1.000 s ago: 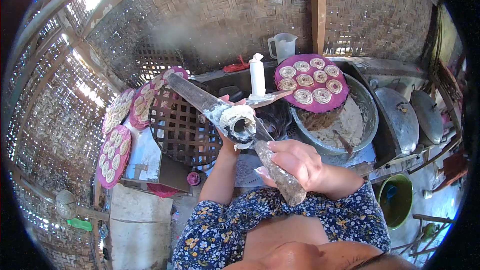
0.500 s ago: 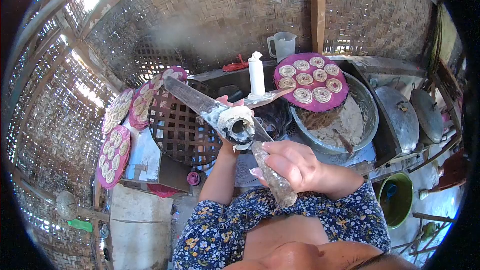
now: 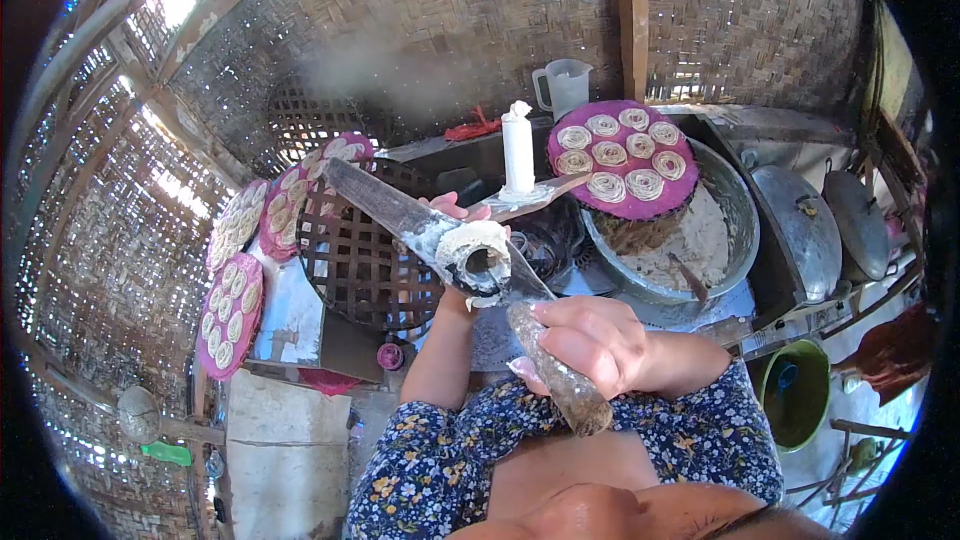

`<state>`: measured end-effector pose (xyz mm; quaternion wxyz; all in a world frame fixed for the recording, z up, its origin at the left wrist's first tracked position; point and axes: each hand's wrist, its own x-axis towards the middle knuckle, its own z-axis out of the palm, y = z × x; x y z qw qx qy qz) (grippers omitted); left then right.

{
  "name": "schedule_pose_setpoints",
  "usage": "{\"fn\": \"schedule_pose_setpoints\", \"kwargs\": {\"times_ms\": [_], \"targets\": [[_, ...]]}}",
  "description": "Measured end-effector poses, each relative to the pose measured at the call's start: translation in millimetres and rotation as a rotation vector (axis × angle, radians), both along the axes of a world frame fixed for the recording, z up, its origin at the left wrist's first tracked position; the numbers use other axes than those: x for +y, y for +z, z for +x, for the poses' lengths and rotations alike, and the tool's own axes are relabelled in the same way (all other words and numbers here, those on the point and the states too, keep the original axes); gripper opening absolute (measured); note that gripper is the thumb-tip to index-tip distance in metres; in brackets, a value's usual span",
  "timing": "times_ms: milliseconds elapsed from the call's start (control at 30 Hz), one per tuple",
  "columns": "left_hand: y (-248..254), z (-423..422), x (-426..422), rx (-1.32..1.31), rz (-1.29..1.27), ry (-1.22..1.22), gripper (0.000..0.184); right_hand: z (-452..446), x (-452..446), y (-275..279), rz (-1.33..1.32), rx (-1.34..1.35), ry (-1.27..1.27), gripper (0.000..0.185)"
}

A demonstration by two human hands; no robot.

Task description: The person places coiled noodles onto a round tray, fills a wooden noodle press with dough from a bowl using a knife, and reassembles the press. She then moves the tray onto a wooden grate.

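Note:
My left hand (image 3: 450,208) is wrapped around a long wooden board (image 3: 385,202) from beneath, its fingers showing on the far side. At the board's middle is a round opening with a dark inside, and pale dough (image 3: 472,240) clings around its rim. In my right hand (image 3: 595,340) is a thick, dough-crusted stick (image 3: 565,380), its upper end close to the board's lower right part. Pale paste is on my right thumb. Beyond my hands, a white cylinder (image 3: 518,152) stands upright on a second wooden board (image 3: 540,198).
A pink round mat (image 3: 660,203) with several dough coils rests on a metal basin (image 3: 752,240) of dough. Similar mats (image 3: 245,330) lean at left near a woven basket (image 3: 345,285). A plastic jug (image 3: 568,87), metal lids (image 3: 795,230) and a green bucket (image 3: 815,410) stand around.
The stick in my right hand has moved slightly down, away from the dough rim. The board's opening has lowered a little and tilted. Both hands keep their hold.

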<state>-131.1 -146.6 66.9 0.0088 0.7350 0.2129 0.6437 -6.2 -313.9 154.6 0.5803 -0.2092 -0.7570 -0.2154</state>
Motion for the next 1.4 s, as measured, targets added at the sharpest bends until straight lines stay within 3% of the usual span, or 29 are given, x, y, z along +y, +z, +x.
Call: {"fn": "schedule_pose_setpoints", "kwargs": {"times_ms": [67, 200, 467, 567, 633, 700, 800, 967, 1033, 1133, 1267, 1400], "targets": [[0.0, -2.4, 3.0, 0.060, 0.063, 0.051, 0.056, 0.2, 0.0, 0.3, -0.003, 0.001, -0.005, 0.039], [-6.2, 3.5, 7.3, -0.086, 0.020, -0.076, 0.053, 1.4, -1.1, 0.3, 0.006, -0.006, -0.025, 0.037], [6.5, 4.5, 0.8, -0.014, 0.119, -0.007, 0.041, 1.2, -0.1, 1.5, -0.020, -0.020, -0.016, 0.036], [6.4, 2.0, -2.1, 0.017, 0.074, -0.002, 0.035, 2.7, 2.8, -1.7, -0.031, -0.007, 0.014, 0.037], [-13.4, 1.2, 8.4, -0.116, -0.207, -0.133, 0.032, 3.3, 1.3, -2.5, -0.006, 0.029, 0.026, 0.039], [-18.0, 1.7, 11.8, -0.135, -0.253, -0.140, 0.032, 5.2, 0.8, -1.4, -0.002, 0.037, 0.037, 0.040], [-3.5, 1.3, 1.5, -0.019, -0.044, -0.017, 0.037, 6.3, -0.1, 0.3, -0.025, 0.026, 0.041, 0.041], [0.5, -0.2, -1.9, 0.075, -0.020, 0.044, 0.036, 6.4, -0.4, 0.6, -0.032, 0.022, 0.025, 0.039], [-5.5, 2.0, -0.2, -0.072, -0.237, -0.081, 0.035, 6.6, 0.4, -1.1, -0.030, 0.018, 0.026, 0.039], [-1.5, 6.4, -6.4, -0.282, -0.415, -0.361, 0.019, 7.5, -0.6, -1.9, -0.032, 0.012, 0.013, 0.039], [7.7, 4.3, -8.8, -0.146, -0.174, -0.231, 0.012, 8.6, -1.9, -0.5, -0.062, -0.006, 0.016, 0.039], [4.6, 3.1, -3.3, -0.074, -0.078, -0.146, 0.021, 7.8, -0.6, -0.3, -0.059, -0.008, 0.019, 0.039]]}}
